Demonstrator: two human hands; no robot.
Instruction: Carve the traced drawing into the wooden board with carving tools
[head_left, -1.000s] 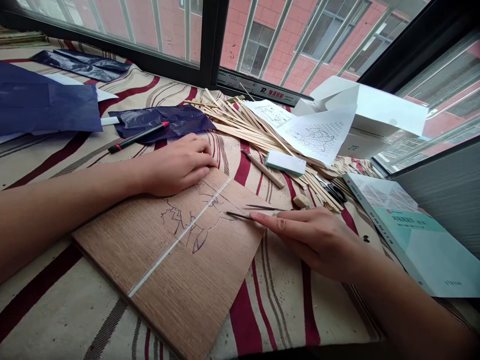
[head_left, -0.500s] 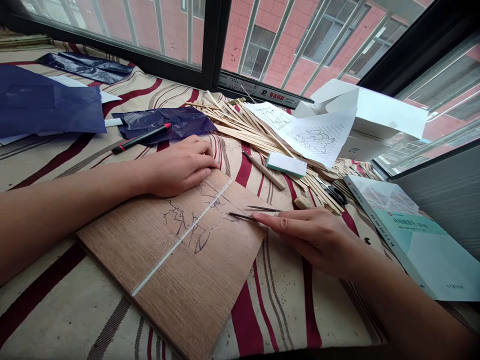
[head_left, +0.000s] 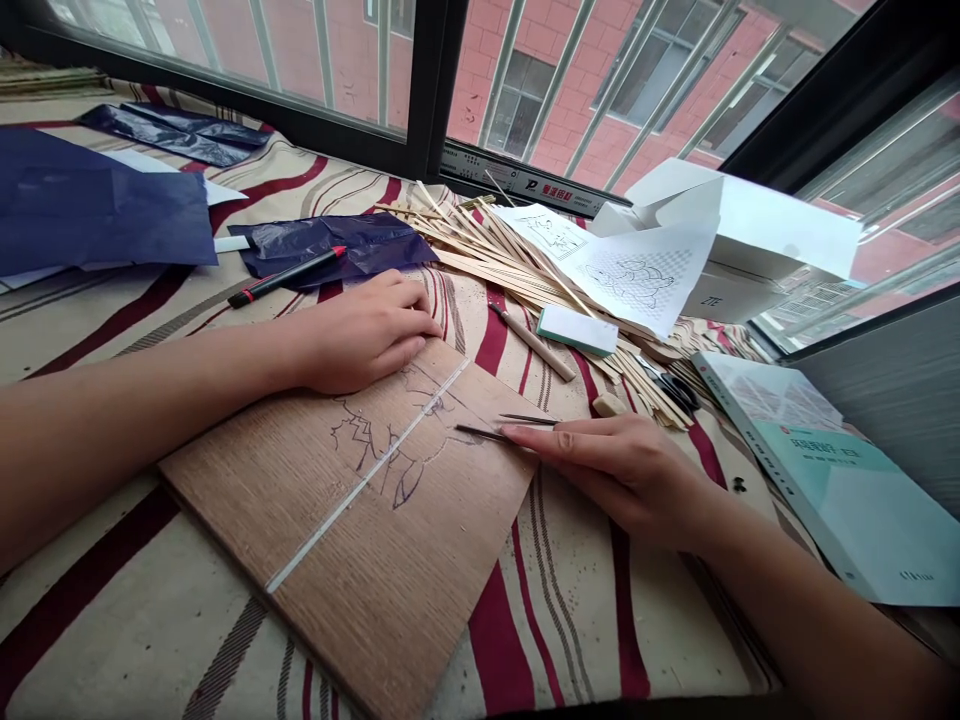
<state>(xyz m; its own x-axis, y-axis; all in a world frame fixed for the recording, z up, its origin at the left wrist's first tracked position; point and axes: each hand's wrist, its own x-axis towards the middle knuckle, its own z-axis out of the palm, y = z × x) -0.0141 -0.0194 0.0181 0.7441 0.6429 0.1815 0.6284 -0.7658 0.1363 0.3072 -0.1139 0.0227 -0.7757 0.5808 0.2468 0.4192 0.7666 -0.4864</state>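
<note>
Two bare hands work at a wooden board (head_left: pixel 390 560) lying aslant on a striped cloth (head_left: pixel 585 610), its face marked with dark line drawing on both sides of a pale strip (head_left: pixel 330 518) that crosses it. The left hand (head_left: pixel 367 335) rests on the board's upper left edge, fingers bent; how firm its grip is, I cannot tell. The right hand (head_left: pixel 630 475) has a narrow grip on slim dark metal at the board's right corner, index finger stretched along it; two thin points (head_left: pixel 480 433) show, though whether they form one tool is unclear. For lettering, the white box (head_left: pixel 795 225) by the window reads "ZTE". A label (head_left: pixel 547 188) on the black window frame (head_left: pixel 431 100) bears a P-like mark, bold red Chinese characters and smaller print too fine to read. The book (head_left: pixel 862 520) at the right has a Chinese title on a teal band, too blurred to read surely, with more characters on its spine and lower cover. Near the box, a printed sheet (head_left: pixel 645 275) carries line drawings and lies against thin pale wooden strips (head_left: pixel 480 250).
</note>
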